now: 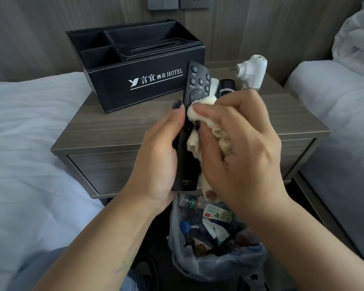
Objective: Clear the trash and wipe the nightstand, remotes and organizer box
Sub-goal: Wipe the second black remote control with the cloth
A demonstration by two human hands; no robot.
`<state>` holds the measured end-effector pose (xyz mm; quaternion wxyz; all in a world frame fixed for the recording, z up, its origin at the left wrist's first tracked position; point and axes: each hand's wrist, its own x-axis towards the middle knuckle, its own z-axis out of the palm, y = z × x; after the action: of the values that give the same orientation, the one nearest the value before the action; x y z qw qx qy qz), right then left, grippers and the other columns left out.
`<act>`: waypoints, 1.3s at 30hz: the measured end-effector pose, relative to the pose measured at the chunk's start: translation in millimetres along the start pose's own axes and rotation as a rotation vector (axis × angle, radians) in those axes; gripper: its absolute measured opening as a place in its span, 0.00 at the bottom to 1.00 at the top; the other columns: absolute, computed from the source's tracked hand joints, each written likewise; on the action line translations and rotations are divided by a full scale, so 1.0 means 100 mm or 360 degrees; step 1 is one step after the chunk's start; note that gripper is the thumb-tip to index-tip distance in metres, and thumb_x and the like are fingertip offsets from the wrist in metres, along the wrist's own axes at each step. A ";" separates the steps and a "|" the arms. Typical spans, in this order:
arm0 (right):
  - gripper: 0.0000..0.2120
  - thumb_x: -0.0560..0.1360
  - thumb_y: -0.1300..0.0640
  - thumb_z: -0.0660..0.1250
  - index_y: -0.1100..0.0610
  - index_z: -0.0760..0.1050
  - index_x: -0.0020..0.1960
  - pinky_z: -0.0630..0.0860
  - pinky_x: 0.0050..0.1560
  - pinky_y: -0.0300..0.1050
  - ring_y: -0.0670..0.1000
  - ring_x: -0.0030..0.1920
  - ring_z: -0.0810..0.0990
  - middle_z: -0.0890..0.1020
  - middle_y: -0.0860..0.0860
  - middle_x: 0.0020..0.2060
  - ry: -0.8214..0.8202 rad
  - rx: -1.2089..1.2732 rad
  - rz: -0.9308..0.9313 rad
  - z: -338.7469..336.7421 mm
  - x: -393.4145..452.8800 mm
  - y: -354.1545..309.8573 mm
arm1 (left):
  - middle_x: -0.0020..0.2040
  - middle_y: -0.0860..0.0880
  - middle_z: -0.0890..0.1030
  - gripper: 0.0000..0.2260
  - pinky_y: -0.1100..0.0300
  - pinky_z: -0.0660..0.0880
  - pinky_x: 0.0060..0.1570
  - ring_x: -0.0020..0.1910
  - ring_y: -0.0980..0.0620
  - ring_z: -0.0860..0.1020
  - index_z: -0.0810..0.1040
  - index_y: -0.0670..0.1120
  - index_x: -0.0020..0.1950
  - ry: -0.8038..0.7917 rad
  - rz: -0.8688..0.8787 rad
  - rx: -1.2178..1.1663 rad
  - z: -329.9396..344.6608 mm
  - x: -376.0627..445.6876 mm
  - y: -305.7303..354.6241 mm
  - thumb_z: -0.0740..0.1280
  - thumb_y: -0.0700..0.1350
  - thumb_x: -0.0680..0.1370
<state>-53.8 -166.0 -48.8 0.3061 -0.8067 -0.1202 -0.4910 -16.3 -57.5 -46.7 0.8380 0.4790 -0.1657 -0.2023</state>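
The left hand (156, 156) closes its grip round the lower half of a black remote (190, 114), thumb along its left edge, while the right hand (240, 148) pinches a cream cloth (200, 114) and presses it onto the remote's button face at mid-length. The remote is held in the air in front of the table (118, 131), its long axis nearly upright and tilted slightly right, power button at the far top end, brand mark at the near bottom end. The cloth's loose end hangs below the right palm. Both forearms come up from the bottom of the view and meet at the remote. On the wood-grain table behind stand a black organizer box (139, 80) printed HOTEL, at the back left, a second black remote (227, 87) lying just right of the held one, and a white plug-in device (250, 70) at the back right. White bedding (29, 143) lies to the left, another bed (334, 101) to the right. Below the hands, on the floor, a trash bag (208, 248) sits open, filled with bottles and wrappers.
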 end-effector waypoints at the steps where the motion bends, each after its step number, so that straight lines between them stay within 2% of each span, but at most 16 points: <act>1: 0.08 0.77 0.67 0.65 0.66 0.80 0.54 0.74 0.43 0.38 0.48 0.45 0.75 0.76 0.58 0.46 -0.0028 0.0010 0.0021 0.01 -0.02 -0.03 | 0.36 0.49 0.80 0.14 0.60 0.75 0.41 0.38 0.53 0.80 0.79 0.45 0.45 0.0006 -0.0013 -0.0033 -0.01 0.00 0.01 0.61 0.54 0.77; 3: 0.08 0.76 0.68 0.66 0.65 0.80 0.54 0.75 0.39 0.43 0.49 0.44 0.76 0.76 0.57 0.46 -0.0084 0.0033 0.0050 0.03 -0.08 -0.08 | 0.36 0.47 0.80 0.15 0.62 0.76 0.38 0.36 0.53 0.80 0.78 0.43 0.45 0.0020 -0.0021 -0.0098 -0.03 0.00 0.06 0.60 0.54 0.76; 5: 0.08 0.76 0.68 0.66 0.65 0.80 0.54 0.76 0.36 0.48 0.52 0.43 0.77 0.76 0.57 0.46 -0.0130 0.0064 0.0056 0.04 -0.12 -0.12 | 0.33 0.47 0.80 0.17 0.64 0.76 0.33 0.32 0.53 0.80 0.79 0.43 0.40 -0.0001 -0.0046 -0.0173 -0.02 -0.01 0.09 0.59 0.54 0.76; 9: 0.08 0.75 0.69 0.66 0.64 0.81 0.53 0.75 0.35 0.48 0.51 0.43 0.77 0.77 0.57 0.46 -0.0148 0.0073 0.0027 0.03 -0.09 -0.12 | 0.28 0.49 0.79 0.20 0.67 0.74 0.28 0.27 0.55 0.79 0.78 0.45 0.34 0.0017 -0.0038 -0.0178 0.01 -0.01 0.07 0.57 0.54 0.77; 11: 0.09 0.74 0.70 0.67 0.64 0.81 0.52 0.75 0.37 0.45 0.49 0.43 0.76 0.77 0.57 0.46 -0.0131 0.0088 0.0016 0.03 -0.07 -0.10 | 0.27 0.49 0.78 0.19 0.66 0.74 0.29 0.27 0.55 0.79 0.78 0.45 0.34 0.0044 -0.0050 -0.0206 0.03 -0.01 0.07 0.57 0.54 0.76; 14: 0.09 0.74 0.70 0.67 0.65 0.81 0.53 0.73 0.44 0.33 0.45 0.44 0.74 0.76 0.56 0.45 -0.0093 0.0111 0.0023 0.02 -0.08 -0.07 | 0.25 0.48 0.77 0.20 0.66 0.74 0.26 0.25 0.53 0.77 0.79 0.44 0.34 0.0081 -0.0060 -0.0230 0.03 -0.03 0.08 0.58 0.56 0.76; 17: 0.09 0.74 0.69 0.66 0.65 0.81 0.53 0.71 0.46 0.28 0.44 0.45 0.74 0.76 0.57 0.45 -0.0046 0.0092 0.0087 0.02 -0.11 -0.05 | 0.32 0.46 0.80 0.19 0.62 0.77 0.32 0.31 0.50 0.80 0.80 0.42 0.41 0.0119 -0.0049 -0.0180 0.00 -0.02 0.07 0.60 0.56 0.76; 19: 0.09 0.74 0.69 0.66 0.64 0.81 0.52 0.70 0.47 0.26 0.42 0.45 0.73 0.76 0.56 0.45 0.0005 0.0068 0.0131 0.02 -0.10 -0.05 | 0.39 0.44 0.81 0.17 0.56 0.77 0.42 0.39 0.47 0.81 0.80 0.41 0.47 0.0167 0.0014 -0.0039 -0.01 0.01 0.05 0.62 0.55 0.77; 20: 0.09 0.74 0.69 0.67 0.64 0.81 0.52 0.70 0.48 0.26 0.41 0.46 0.73 0.76 0.56 0.45 0.0035 0.0051 0.0146 0.02 -0.09 -0.04 | 0.40 0.43 0.80 0.15 0.55 0.76 0.44 0.41 0.47 0.80 0.80 0.42 0.47 0.0194 0.0083 0.0038 -0.01 0.01 0.04 0.62 0.53 0.78; 22: 0.08 0.74 0.69 0.67 0.64 0.81 0.52 0.70 0.49 0.26 0.41 0.46 0.74 0.77 0.56 0.45 0.0089 0.0020 0.0164 0.01 -0.04 -0.03 | 0.35 0.47 0.79 0.14 0.58 0.75 0.41 0.37 0.50 0.78 0.81 0.46 0.40 0.0233 0.0237 0.0148 0.00 0.02 0.01 0.60 0.50 0.78; 24: 0.08 0.74 0.69 0.67 0.65 0.81 0.52 0.70 0.49 0.26 0.42 0.46 0.74 0.77 0.56 0.45 0.0123 0.0028 0.0164 0.01 -0.02 -0.04 | 0.33 0.48 0.79 0.14 0.59 0.75 0.39 0.35 0.52 0.78 0.79 0.46 0.39 0.0214 0.0264 0.0155 0.01 0.01 0.03 0.60 0.50 0.79; 28: 0.08 0.75 0.68 0.66 0.65 0.81 0.52 0.70 0.47 0.26 0.42 0.46 0.73 0.76 0.56 0.45 0.0016 0.0093 0.0094 0.08 -0.12 -0.12 | 0.31 0.49 0.79 0.17 0.62 0.76 0.33 0.31 0.52 0.79 0.78 0.43 0.43 0.0238 0.0042 -0.0118 0.00 0.00 0.13 0.59 0.56 0.76; 31: 0.09 0.74 0.68 0.67 0.64 0.81 0.52 0.69 0.48 0.24 0.39 0.46 0.72 0.75 0.54 0.45 -0.0012 0.0099 0.0182 0.12 -0.14 -0.11 | 0.35 0.47 0.81 0.23 0.59 0.79 0.39 0.34 0.50 0.81 0.84 0.43 0.36 0.0379 0.0055 -0.0200 -0.03 0.01 0.17 0.59 0.57 0.78; 33: 0.09 0.74 0.69 0.67 0.64 0.81 0.52 0.68 0.48 0.24 0.38 0.45 0.71 0.75 0.53 0.45 0.0025 0.0080 0.0213 0.12 -0.12 -0.13 | 0.35 0.46 0.81 0.24 0.58 0.79 0.40 0.34 0.50 0.81 0.84 0.44 0.34 0.0387 0.0034 -0.0253 -0.01 0.00 0.18 0.59 0.57 0.79; 36: 0.09 0.74 0.70 0.65 0.64 0.81 0.52 0.74 0.47 0.33 0.46 0.46 0.76 0.76 0.56 0.46 -0.0100 0.0159 0.0108 0.12 -0.19 -0.23 | 0.31 0.47 0.78 0.24 0.61 0.74 0.32 0.29 0.51 0.77 0.81 0.42 0.39 0.0424 -0.0130 -0.0299 -0.02 -0.01 0.19 0.59 0.60 0.78; 39: 0.08 0.75 0.69 0.65 0.64 0.81 0.52 0.76 0.43 0.46 0.55 0.45 0.78 0.76 0.56 0.48 -0.0307 0.0226 -0.0002 0.11 -0.34 -0.31 | 0.36 0.46 0.80 0.21 0.59 0.73 0.39 0.34 0.51 0.75 0.80 0.40 0.46 0.0566 -0.0076 -0.0337 -0.10 0.03 0.23 0.61 0.57 0.79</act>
<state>-77.9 -131.7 -70.2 0.3491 -0.8265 -0.1839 -0.4015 -4.8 -41.4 -31.0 0.8947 0.4201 0.0186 -0.1507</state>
